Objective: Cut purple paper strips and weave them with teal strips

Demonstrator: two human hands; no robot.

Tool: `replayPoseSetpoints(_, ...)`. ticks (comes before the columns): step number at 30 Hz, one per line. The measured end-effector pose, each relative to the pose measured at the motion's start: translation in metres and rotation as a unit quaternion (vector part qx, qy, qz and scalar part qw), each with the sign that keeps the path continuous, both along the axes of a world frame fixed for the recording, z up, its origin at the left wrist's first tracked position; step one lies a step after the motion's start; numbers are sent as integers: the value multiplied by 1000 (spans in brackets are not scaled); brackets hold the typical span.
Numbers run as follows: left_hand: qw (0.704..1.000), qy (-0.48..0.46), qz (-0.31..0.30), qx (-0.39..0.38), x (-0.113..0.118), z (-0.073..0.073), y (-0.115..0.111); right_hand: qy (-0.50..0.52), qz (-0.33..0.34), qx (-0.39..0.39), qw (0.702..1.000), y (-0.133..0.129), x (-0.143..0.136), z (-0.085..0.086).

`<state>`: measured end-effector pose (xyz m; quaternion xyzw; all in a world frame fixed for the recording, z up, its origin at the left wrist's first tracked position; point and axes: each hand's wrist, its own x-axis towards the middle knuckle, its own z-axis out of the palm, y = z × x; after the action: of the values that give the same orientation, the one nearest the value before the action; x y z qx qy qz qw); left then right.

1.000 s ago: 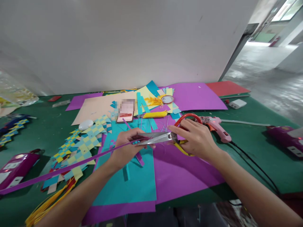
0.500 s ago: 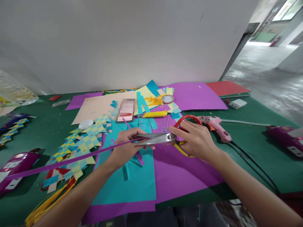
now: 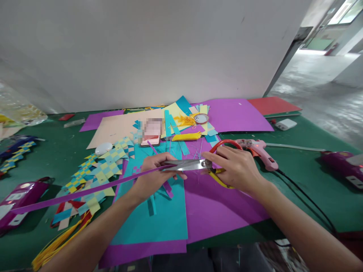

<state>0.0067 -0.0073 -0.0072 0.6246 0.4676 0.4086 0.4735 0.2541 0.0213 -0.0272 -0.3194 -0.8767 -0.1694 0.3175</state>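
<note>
Between the fingers of my left hand (image 3: 151, 175) is a long purple paper strip (image 3: 93, 187), its free end trailing off to the left. My right hand (image 3: 238, 166) is closed round the red and yellow handles of a pair of scissors (image 3: 195, 164). The blades point left and reach my left fingers at the strip's end, nearly closed over it. Below both hands lie a teal paper sheet (image 3: 167, 226) and a purple sheet (image 3: 218, 215), with short purple and teal strips scattered on top.
A pink glue gun (image 3: 266, 156) with a black cord lies to the right. Woven paper pieces (image 3: 104, 168) spread out at left, near a purple device (image 3: 22, 202). Behind my hands are a phone (image 3: 153, 132), a yellow cutter (image 3: 186, 136) and a small round dish (image 3: 201, 119).
The scissor blades have drawn closer together at the purple strip's end. Both hands stay in almost the same place; the whole view has shifted very slightly.
</note>
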Motion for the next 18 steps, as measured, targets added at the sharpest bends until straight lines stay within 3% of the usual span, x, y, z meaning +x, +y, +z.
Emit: replayPoseSetpoints(18, 1000, -25, 5, -6, 1, 2, 0, 2, 3, -9, 1000, 0, 0, -3)
